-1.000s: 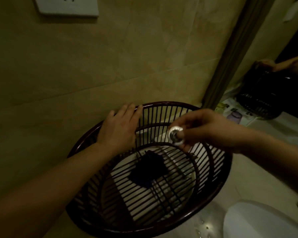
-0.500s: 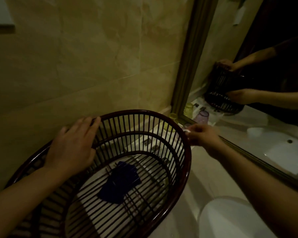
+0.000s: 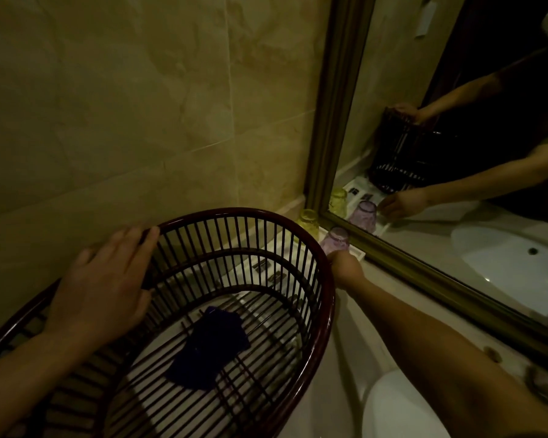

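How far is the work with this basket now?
Done: the basket holds only a blue cloth. In hand: left hand rests on its rim; right hand reaches the white tray beside the purple cup. Left: perhaps taking that cloth out.

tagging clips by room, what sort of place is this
Most likely a bathroom: a white sink set into the counter, a framed mirror running along it, and a tiled wall.

readable text: none | white tray [image 3: 358, 255]: dark marks, too blurred to read
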The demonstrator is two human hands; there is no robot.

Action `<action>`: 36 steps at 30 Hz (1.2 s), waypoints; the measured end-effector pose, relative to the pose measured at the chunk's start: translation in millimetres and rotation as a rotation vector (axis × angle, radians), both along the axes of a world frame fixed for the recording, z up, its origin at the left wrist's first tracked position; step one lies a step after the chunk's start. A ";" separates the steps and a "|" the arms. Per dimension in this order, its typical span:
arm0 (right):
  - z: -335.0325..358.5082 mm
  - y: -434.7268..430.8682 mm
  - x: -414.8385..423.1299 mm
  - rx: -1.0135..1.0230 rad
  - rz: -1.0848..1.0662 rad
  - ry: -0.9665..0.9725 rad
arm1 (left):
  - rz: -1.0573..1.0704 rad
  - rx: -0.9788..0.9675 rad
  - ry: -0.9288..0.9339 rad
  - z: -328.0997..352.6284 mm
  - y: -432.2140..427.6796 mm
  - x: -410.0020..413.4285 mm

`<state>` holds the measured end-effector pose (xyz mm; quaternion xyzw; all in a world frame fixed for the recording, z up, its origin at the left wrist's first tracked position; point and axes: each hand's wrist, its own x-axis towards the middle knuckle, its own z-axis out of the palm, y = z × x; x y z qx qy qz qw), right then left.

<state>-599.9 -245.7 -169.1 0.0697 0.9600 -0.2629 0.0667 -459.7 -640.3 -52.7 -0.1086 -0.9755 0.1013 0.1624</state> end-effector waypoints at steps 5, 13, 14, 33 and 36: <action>-8.7 1.6 -1.7 0.104 0.041 -0.010 | 0.000 0.001 0.015 0.2 0.8 0.3; -17.3 4.5 -3.8 0.146 0.011 0.023 | 0.009 -0.015 0.015 1.2 0.9 1.1; -16.1 4.6 -2.1 0.155 0.010 0.024 | 0.010 -0.013 0.012 1.0 0.8 1.4; 159.4 -51.7 145.3 -0.628 -0.015 0.221 | -0.032 0.130 -0.062 24.0 -6.6 5.2; 183.9 -64.7 168.5 -0.443 0.030 0.130 | -0.053 0.158 -0.130 28.5 -15.5 3.1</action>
